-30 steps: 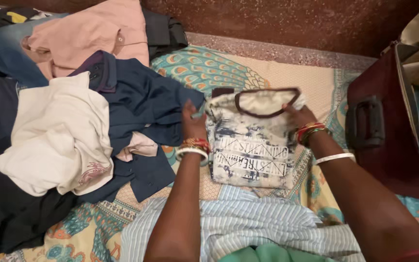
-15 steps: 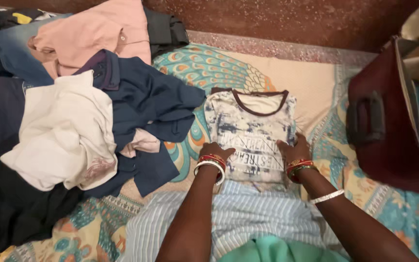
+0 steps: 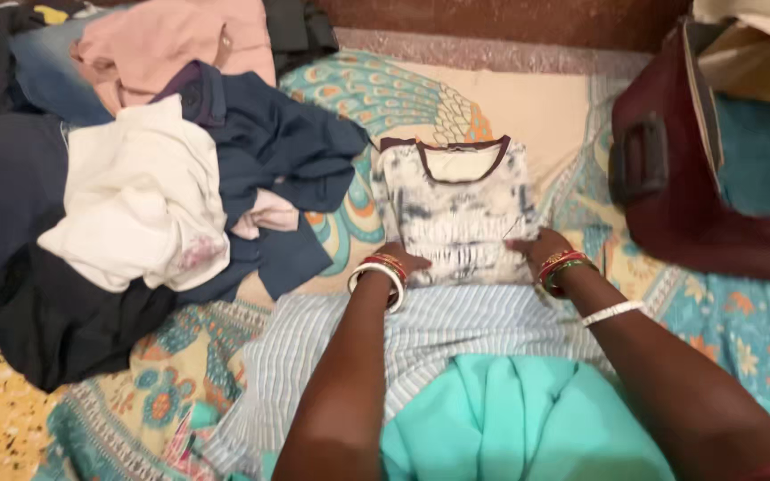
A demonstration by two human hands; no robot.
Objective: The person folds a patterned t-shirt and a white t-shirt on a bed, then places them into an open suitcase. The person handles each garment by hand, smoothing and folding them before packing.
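The left hand [image 3: 400, 261] and right hand [image 3: 535, 247] lay flat, fingers spread and gripping nothing, on the near edge of the printed t-shirt [image 3: 453, 207], already folded on the patterned bedsheet [image 3: 528, 111], while the clothes pile [image 3: 135, 178] remained unfolded.

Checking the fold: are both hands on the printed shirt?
Yes: the left hand and right hand both rest on the shirt.

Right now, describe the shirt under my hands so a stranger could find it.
On the peacock-patterned bedspread, between the clothes pile and the maroon suitcase, lies a folded T-shirt. Both hands press its near edge. Alone there, it is white with blue-grey blotches and a dark brown neckband.
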